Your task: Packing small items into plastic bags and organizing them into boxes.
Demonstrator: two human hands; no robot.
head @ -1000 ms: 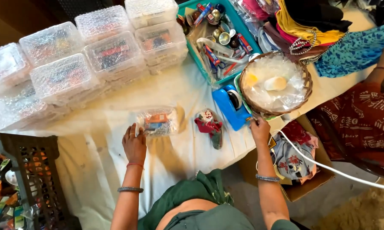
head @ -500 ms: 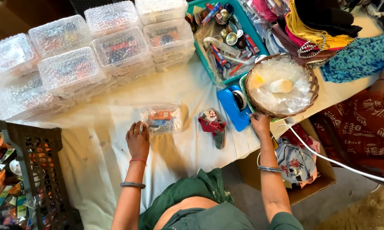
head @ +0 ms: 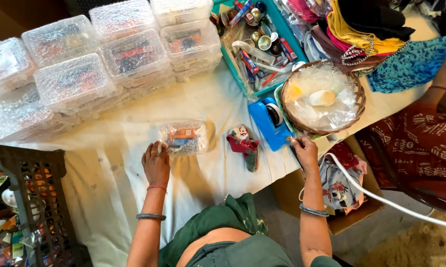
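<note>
Resting left hand (head: 156, 163) beside bubble-wrapped packet (head: 184, 138)

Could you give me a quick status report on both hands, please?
Left hand touching wrapped packet. Right hand at blue tape dispenser. Nothing between.

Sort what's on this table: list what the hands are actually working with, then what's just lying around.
In hand:
left hand on the bubble-wrapped packet
right hand at the blue tape dispenser

Lying about:
red cloth ornament
stacked bubble-wrapped boxes
wicker basket
teal tray of small items
folded fabrics
</note>
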